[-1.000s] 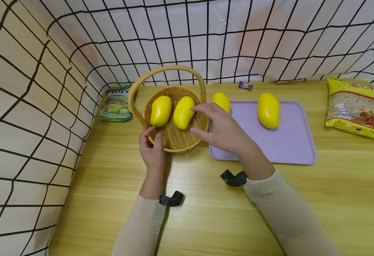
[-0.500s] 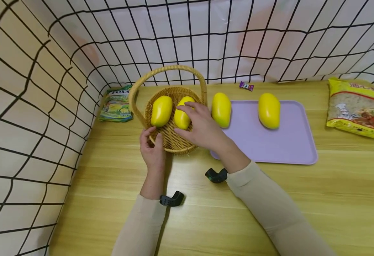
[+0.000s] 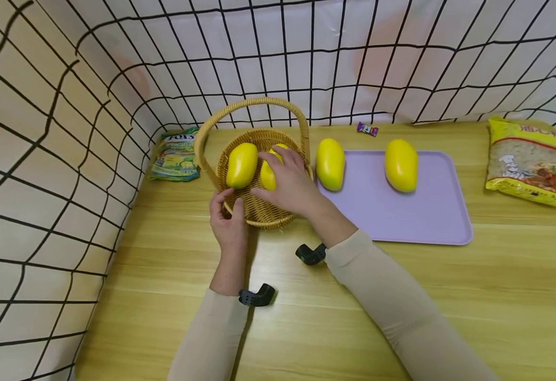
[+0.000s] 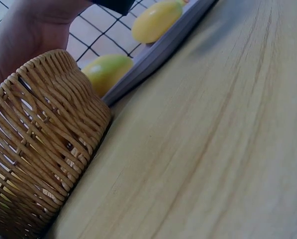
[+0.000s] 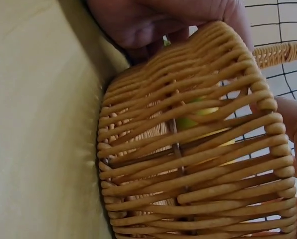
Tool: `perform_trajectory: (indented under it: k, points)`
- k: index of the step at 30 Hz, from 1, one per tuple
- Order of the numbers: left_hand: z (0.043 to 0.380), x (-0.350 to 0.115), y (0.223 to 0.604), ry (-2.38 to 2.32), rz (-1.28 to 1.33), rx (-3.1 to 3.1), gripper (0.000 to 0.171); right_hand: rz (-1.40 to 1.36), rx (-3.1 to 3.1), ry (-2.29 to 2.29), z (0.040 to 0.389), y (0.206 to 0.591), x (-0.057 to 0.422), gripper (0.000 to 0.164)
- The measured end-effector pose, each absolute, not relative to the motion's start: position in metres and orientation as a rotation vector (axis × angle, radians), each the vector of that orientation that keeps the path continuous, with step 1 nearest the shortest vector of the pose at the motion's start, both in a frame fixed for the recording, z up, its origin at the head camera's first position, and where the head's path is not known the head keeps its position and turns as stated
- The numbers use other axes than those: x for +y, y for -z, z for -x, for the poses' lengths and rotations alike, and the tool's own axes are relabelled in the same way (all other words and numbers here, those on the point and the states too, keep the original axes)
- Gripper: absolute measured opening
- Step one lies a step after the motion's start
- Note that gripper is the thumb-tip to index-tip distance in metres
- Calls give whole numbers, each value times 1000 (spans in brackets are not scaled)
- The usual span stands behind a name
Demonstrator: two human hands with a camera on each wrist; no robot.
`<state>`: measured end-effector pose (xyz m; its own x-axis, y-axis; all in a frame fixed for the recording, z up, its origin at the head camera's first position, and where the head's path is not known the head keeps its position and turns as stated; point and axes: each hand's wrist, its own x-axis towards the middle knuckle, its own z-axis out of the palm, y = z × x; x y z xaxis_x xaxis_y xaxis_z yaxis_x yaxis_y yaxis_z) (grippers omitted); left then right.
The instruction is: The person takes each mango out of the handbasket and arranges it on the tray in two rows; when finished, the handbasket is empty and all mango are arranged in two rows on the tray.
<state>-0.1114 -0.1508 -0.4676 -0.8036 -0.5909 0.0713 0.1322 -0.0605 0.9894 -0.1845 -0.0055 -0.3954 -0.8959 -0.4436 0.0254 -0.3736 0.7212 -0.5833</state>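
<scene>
Left hand (image 3: pixel 229 230) grips round tan wicker basket (image 4: pixel 49 124); right hand (image 3: pixel 293 184), hold unclear, seemingly reaches oval yellow mango (image 3: pixel 268 177), firm grasp needed next.

Tabletop set-up, room type unclear, wood-grain tbl (image 3: pixel 306 317), blk-grid backdrop (image 3: pixel 335 69)

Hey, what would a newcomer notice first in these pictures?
Likely the wicker basket with its tall handle, near the head view's middle: two yellow mangoes lie inside, with the left hand at its rim and the right hand over one mango. Next come two more mangoes at the purple tray, right of the basket.
</scene>
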Motion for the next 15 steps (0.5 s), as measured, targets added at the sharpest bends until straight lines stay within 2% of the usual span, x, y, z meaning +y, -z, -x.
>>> perform_trajectory:
  k: [15]
  points:
    - [111, -152, 470, 1913, -480, -1735, 35, 602, 2765, 972, 195, 400, -13, 88]
